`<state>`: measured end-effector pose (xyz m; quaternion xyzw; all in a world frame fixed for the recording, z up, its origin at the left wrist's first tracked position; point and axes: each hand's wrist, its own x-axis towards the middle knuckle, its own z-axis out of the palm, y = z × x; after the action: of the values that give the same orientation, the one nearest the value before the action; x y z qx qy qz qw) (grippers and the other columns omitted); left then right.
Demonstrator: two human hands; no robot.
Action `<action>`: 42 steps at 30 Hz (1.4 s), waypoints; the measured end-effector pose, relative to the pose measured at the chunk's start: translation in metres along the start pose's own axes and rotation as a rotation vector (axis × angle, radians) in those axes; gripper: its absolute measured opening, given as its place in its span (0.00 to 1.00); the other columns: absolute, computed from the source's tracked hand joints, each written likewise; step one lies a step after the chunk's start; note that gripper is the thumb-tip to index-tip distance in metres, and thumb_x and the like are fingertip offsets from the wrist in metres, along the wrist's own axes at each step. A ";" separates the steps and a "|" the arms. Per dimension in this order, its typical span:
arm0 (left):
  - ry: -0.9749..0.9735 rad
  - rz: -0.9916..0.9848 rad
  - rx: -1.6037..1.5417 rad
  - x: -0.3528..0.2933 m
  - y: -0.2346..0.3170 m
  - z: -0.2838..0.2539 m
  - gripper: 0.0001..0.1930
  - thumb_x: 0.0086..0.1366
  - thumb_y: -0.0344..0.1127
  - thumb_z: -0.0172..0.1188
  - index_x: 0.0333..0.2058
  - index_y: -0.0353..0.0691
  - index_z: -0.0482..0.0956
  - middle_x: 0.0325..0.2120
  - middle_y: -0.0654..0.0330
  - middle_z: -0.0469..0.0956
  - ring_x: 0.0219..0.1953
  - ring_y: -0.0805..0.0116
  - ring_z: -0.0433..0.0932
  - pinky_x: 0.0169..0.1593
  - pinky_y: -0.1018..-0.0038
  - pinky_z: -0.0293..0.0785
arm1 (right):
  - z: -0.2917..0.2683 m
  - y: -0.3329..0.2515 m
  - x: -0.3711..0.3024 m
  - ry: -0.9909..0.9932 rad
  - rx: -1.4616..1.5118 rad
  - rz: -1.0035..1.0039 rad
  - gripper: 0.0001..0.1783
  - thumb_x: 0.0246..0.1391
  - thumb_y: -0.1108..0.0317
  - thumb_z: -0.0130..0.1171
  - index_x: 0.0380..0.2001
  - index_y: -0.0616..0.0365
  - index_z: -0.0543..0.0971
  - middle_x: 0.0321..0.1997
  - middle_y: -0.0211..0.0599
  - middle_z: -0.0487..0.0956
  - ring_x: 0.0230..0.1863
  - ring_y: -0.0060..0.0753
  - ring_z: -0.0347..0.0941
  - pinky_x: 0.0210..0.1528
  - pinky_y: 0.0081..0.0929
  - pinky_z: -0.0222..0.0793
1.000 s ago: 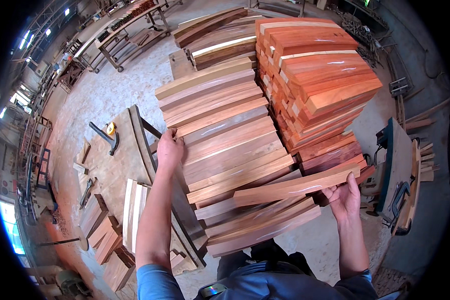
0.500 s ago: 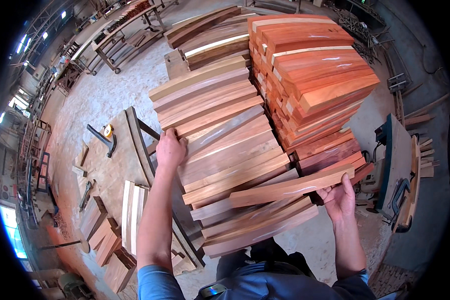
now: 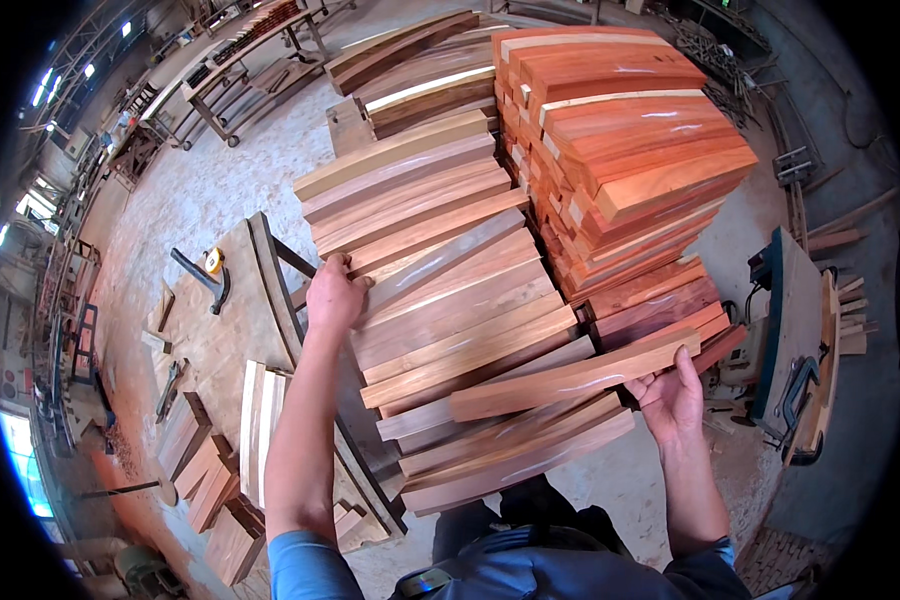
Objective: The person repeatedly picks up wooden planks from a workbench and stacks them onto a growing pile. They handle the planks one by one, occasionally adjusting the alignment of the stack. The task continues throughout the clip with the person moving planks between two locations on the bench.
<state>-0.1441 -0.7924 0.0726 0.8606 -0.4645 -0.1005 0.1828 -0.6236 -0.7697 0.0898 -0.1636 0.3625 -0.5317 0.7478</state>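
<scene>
Curved plank: smooth wood, pale orange-brown, squared at the end, gently bowed, with a chalky white streak on its side; the curved plank (image 3: 570, 378) lies over the near part of the row.
Its long axis: slants from lower left up to the right, the right end at the person's right hand.
Right hand (image 3: 667, 398): pinches the curved plank's right end, thumb on the upper edge, fingers beneath.
Left hand (image 3: 335, 295): fingers bent, at the left end of a greyish plank; whether it pinches the wood, I cannot tell.
Greyish plank (image 3: 445, 258): flat-faced, white-streaked, lying askew across its neighbours, right end pointing away from the person.
Plank row (image 3: 420, 330): bowed lengths side by side, tan, pinkish and brown, grain lengthwise.
Red-orange stack (image 3: 660, 130): curved timbers piled high beyond the row, to the right.
Counter (image 3: 225, 310): worn wooden top, left, bearing a hammer (image 3: 216, 291) and a yellow tape measure (image 3: 214, 260).
</scene>
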 end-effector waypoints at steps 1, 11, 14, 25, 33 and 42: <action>-0.014 0.016 0.006 0.001 -0.003 0.000 0.24 0.58 0.41 0.67 0.51 0.36 0.77 0.43 0.46 0.82 0.47 0.47 0.80 0.52 0.57 0.75 | 0.000 0.001 0.000 0.005 0.004 0.000 0.29 0.65 0.50 0.54 0.60 0.58 0.66 0.57 0.46 0.75 0.57 0.46 0.75 0.57 0.50 0.77; 0.061 -0.058 0.047 0.003 0.012 0.009 0.22 0.59 0.42 0.65 0.48 0.36 0.77 0.40 0.45 0.82 0.47 0.46 0.80 0.52 0.56 0.75 | 0.006 0.002 -0.004 -0.002 -0.010 -0.004 0.29 0.65 0.50 0.54 0.60 0.57 0.66 0.56 0.44 0.75 0.56 0.45 0.75 0.57 0.49 0.77; 0.047 -0.033 -0.059 0.002 -0.002 0.009 0.23 0.59 0.42 0.65 0.49 0.35 0.78 0.40 0.44 0.82 0.47 0.45 0.80 0.52 0.56 0.75 | 0.002 0.001 -0.003 -0.006 -0.019 -0.015 0.28 0.65 0.49 0.54 0.59 0.58 0.67 0.55 0.44 0.76 0.56 0.44 0.76 0.56 0.48 0.77; 0.133 -0.259 -0.300 0.018 -0.019 0.021 0.20 0.60 0.42 0.65 0.44 0.33 0.79 0.39 0.42 0.82 0.45 0.47 0.81 0.51 0.61 0.75 | -0.002 0.000 -0.008 -0.022 -0.019 -0.024 0.29 0.65 0.49 0.54 0.61 0.56 0.66 0.57 0.45 0.76 0.58 0.45 0.75 0.57 0.50 0.76; -0.205 -0.122 -0.320 -0.004 -0.020 0.004 0.22 0.61 0.41 0.67 0.50 0.34 0.79 0.43 0.46 0.82 0.45 0.59 0.81 0.49 0.66 0.74 | -0.011 -0.004 -0.006 -0.010 -0.007 -0.034 0.30 0.66 0.49 0.52 0.62 0.56 0.64 0.59 0.45 0.74 0.58 0.45 0.74 0.57 0.49 0.76; -0.326 0.213 -0.042 0.000 -0.008 -0.003 0.20 0.61 0.43 0.63 0.40 0.29 0.79 0.38 0.39 0.80 0.45 0.43 0.79 0.49 0.58 0.74 | 0.001 -0.005 -0.004 -0.039 -0.008 -0.014 0.29 0.66 0.49 0.52 0.61 0.56 0.65 0.58 0.44 0.75 0.58 0.43 0.74 0.57 0.49 0.76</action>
<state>-0.1368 -0.7878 0.0725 0.7751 -0.5740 -0.2282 0.1328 -0.6273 -0.7678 0.0952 -0.1793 0.3490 -0.5321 0.7503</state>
